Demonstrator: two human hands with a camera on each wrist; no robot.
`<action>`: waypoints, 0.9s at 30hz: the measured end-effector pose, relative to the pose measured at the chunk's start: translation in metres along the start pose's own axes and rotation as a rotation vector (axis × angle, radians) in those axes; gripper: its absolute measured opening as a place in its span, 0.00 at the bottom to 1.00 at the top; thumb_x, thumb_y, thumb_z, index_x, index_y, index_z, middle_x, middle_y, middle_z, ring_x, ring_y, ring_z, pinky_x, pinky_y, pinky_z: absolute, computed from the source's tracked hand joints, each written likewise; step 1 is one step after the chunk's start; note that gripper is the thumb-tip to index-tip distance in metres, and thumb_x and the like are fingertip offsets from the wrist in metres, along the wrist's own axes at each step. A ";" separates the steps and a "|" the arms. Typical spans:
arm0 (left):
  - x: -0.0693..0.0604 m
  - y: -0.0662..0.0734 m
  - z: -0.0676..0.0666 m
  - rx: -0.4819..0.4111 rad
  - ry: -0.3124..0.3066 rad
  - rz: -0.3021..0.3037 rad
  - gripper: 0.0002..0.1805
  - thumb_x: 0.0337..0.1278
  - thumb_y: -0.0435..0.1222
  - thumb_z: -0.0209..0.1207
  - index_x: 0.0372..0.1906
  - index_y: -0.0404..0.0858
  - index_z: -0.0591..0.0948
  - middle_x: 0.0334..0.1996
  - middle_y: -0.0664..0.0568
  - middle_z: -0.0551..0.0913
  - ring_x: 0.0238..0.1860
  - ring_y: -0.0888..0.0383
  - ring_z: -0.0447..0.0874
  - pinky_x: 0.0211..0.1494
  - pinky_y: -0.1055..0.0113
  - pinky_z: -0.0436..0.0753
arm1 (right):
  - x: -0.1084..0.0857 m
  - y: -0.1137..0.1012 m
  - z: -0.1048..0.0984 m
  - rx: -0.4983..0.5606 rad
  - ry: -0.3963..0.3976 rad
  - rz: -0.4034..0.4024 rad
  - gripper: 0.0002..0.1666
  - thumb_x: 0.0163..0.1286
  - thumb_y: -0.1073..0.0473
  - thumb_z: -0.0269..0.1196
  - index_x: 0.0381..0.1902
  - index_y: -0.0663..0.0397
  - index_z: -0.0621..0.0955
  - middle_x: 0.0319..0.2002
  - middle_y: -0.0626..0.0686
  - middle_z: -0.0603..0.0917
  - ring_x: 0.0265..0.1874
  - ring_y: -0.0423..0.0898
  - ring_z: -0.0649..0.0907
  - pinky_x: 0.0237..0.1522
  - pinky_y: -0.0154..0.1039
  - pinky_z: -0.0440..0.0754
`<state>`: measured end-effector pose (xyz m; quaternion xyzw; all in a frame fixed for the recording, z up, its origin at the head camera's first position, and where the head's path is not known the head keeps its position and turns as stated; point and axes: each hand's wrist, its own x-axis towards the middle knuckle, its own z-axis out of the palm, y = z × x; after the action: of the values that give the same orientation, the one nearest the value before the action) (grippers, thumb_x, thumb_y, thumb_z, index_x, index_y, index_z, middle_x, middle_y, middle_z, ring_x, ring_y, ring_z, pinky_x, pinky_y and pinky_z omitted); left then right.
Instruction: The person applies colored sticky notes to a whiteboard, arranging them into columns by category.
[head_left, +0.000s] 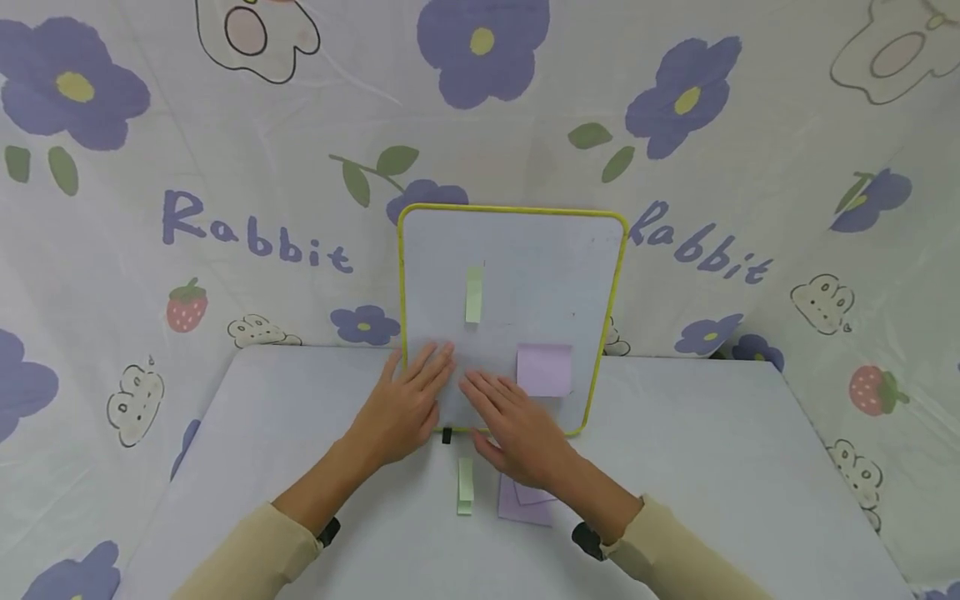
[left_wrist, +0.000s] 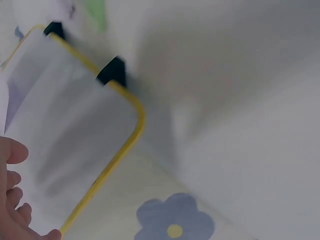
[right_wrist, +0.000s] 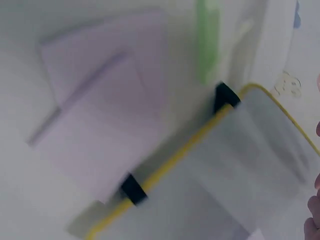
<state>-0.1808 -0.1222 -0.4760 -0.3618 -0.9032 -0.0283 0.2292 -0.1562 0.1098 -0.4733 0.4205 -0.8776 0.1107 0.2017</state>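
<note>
Both hands touch the lower left part of a yellow-rimmed whiteboard (head_left: 540,267). My left hand (head_left: 405,408) lies near its left edge with straight fingers. To its right, my right hand (head_left: 521,429) has its fingers extended and pointing up to the left, just left of a purple note (head_left: 544,372) stuck on the board. Higher up, a pale green strip (head_left: 474,296) is stuck upright. Whether anything lies under the fingers is hidden. In the left wrist view my left hand's curved fingers (left_wrist: 14,195) show at the board's surface; the right wrist view catches only fingertips at its edge.
On the white table (head_left: 300,483), below the board, lie a green strip pad (head_left: 465,485) and overlapping purple notes (head_left: 525,507), partly under the right forearm. Black feet (left_wrist: 113,71) hold the board's lower edge. A patterned cloth (head_left: 285,167) hangs behind.
</note>
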 end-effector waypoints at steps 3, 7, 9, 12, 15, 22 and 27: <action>-0.019 0.009 0.009 -0.071 -0.054 0.021 0.32 0.60 0.36 0.60 0.70 0.35 0.71 0.73 0.46 0.66 0.74 0.48 0.63 0.66 0.37 0.67 | -0.017 -0.010 0.008 0.066 -0.016 0.000 0.39 0.65 0.57 0.68 0.70 0.64 0.69 0.67 0.60 0.74 0.66 0.54 0.74 0.66 0.49 0.70; -0.042 0.022 0.022 -0.134 -0.170 0.056 0.33 0.61 0.37 0.61 0.71 0.35 0.70 0.73 0.46 0.66 0.73 0.49 0.64 0.65 0.38 0.69 | -0.038 -0.022 0.021 0.146 -0.082 0.025 0.38 0.64 0.54 0.69 0.68 0.63 0.71 0.66 0.59 0.75 0.64 0.53 0.76 0.63 0.47 0.74; -0.052 0.029 0.028 -0.159 -0.233 0.070 0.32 0.62 0.37 0.60 0.72 0.36 0.70 0.73 0.47 0.66 0.73 0.50 0.65 0.66 0.39 0.69 | -0.047 -0.027 0.027 0.181 -0.118 0.044 0.38 0.64 0.52 0.70 0.68 0.62 0.72 0.66 0.58 0.75 0.64 0.53 0.76 0.63 0.47 0.74; -0.064 0.037 0.035 -0.174 -0.308 0.089 0.32 0.63 0.38 0.59 0.72 0.37 0.70 0.73 0.48 0.67 0.72 0.50 0.65 0.65 0.41 0.70 | -0.058 -0.033 0.036 0.204 -0.138 0.066 0.38 0.61 0.50 0.72 0.65 0.61 0.74 0.64 0.58 0.77 0.62 0.53 0.77 0.62 0.47 0.76; -0.072 0.043 0.038 -0.173 -0.348 0.105 0.31 0.64 0.39 0.59 0.71 0.38 0.71 0.72 0.49 0.68 0.72 0.51 0.66 0.64 0.43 0.72 | -0.064 -0.037 0.043 0.202 -0.129 0.091 0.37 0.59 0.51 0.73 0.63 0.61 0.77 0.62 0.58 0.79 0.59 0.53 0.80 0.59 0.47 0.78; -0.082 0.050 0.037 -0.161 -0.389 0.122 0.29 0.66 0.40 0.57 0.71 0.38 0.71 0.71 0.48 0.69 0.70 0.53 0.68 0.63 0.45 0.74 | -0.072 -0.044 0.053 0.207 -0.121 0.159 0.31 0.59 0.53 0.74 0.58 0.57 0.80 0.58 0.56 0.82 0.54 0.51 0.83 0.55 0.47 0.81; -0.089 0.052 0.037 -0.154 -0.403 0.132 0.28 0.67 0.41 0.55 0.70 0.38 0.72 0.70 0.50 0.72 0.69 0.54 0.71 0.62 0.47 0.74 | -0.071 -0.048 0.056 0.190 -0.078 0.148 0.25 0.59 0.55 0.74 0.53 0.57 0.82 0.54 0.56 0.84 0.51 0.50 0.84 0.52 0.47 0.82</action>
<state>-0.1046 -0.1333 -0.5540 -0.4348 -0.9003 -0.0090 0.0173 -0.0936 0.1088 -0.5542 0.3760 -0.8989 0.1917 0.1180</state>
